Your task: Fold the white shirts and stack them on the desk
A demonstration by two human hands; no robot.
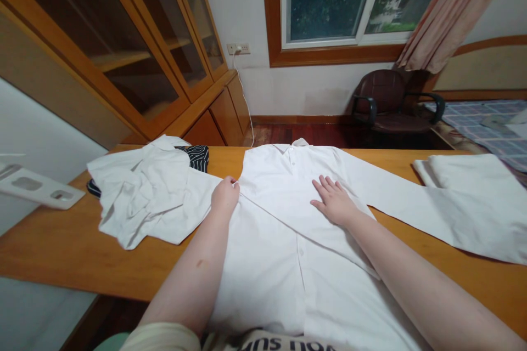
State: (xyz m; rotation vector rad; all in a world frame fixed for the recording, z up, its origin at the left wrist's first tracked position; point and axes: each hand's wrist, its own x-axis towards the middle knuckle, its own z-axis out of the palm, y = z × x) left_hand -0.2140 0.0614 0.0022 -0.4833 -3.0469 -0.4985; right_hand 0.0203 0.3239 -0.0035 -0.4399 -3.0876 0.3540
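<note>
A white button-up shirt (284,230) lies face up on a wooden table (74,247), collar toward the far edge, one sleeve stretched out to the right. My left hand (224,196) is closed in a pinch on the shirt's fabric at its left shoulder edge. My right hand (334,201) lies flat and open on the shirt's chest, fingers spread toward the collar.
A crumpled heap of white clothes (144,192) over a striped garment (198,157) lies at the left. Folded white cloth (473,175) sits at the right end. A white plastic piece (37,189) is at far left. A dark armchair (391,101) stands beyond the table.
</note>
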